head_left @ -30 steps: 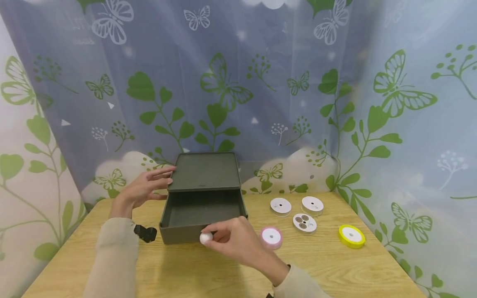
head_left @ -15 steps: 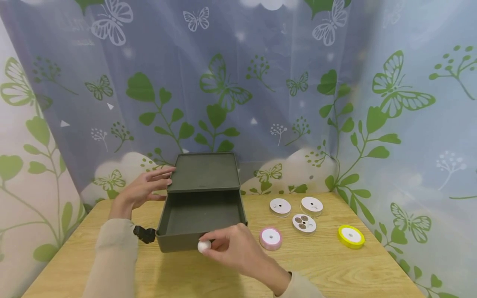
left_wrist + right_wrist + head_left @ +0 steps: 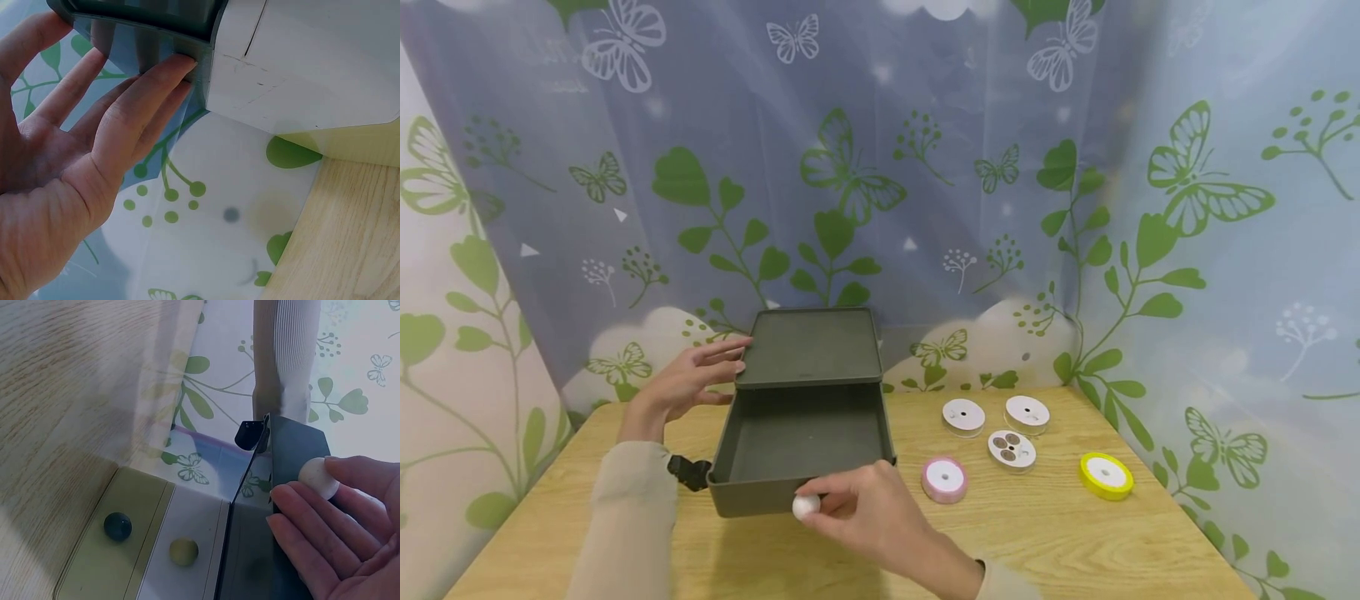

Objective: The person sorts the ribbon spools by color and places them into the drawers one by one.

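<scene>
A small chest of drawers (image 3: 812, 346) stands on the table, its dark green top drawer (image 3: 748, 497) pulled out and nothing lying in it. My right hand (image 3: 883, 521) pinches the round white knob (image 3: 806, 506) on that drawer's front between thumb and fingers. In the right wrist view the same knob (image 3: 318, 478) sits at the fingertips. Against the chest's upper left side rest the fingertips of my left hand (image 3: 681, 383), fingers extended. The left wrist view shows this hand (image 3: 94, 137) touching the dark top section, above a white one.
Lower drawer fronts carry a dark knob (image 3: 117, 527) and a yellowish knob (image 3: 184, 551). Right of the chest lie a pink-edged spool (image 3: 945, 479), a yellow spool (image 3: 1107, 476) and several white spools (image 3: 1012, 450). A patterned curtain (image 3: 940, 208) hangs behind the wooden table (image 3: 1045, 542).
The top drawer has slid further out toward me, with the right hand moving back and slightly left on its knob. The left hand has stayed at the chest's side.
</scene>
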Tool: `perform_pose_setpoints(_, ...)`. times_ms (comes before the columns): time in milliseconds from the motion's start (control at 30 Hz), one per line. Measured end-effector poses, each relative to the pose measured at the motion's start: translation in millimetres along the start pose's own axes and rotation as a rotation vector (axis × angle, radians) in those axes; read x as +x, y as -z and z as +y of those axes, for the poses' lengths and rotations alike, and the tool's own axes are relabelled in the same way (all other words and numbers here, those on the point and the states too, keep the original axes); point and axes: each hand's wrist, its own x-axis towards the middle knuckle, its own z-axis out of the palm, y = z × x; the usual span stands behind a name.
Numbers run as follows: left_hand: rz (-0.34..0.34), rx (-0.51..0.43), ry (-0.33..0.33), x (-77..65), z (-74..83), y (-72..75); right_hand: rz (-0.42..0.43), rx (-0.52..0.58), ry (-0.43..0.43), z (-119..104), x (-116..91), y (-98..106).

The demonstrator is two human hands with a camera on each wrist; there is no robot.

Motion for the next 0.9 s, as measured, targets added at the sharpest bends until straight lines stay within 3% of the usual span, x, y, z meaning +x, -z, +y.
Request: perform_pose_setpoints(900, -0.003, 0.012, 0.007, 0.7, -1.7, 1.0, -0.021, -0.014, 0.026, 1.3, 0.0, -0.6)
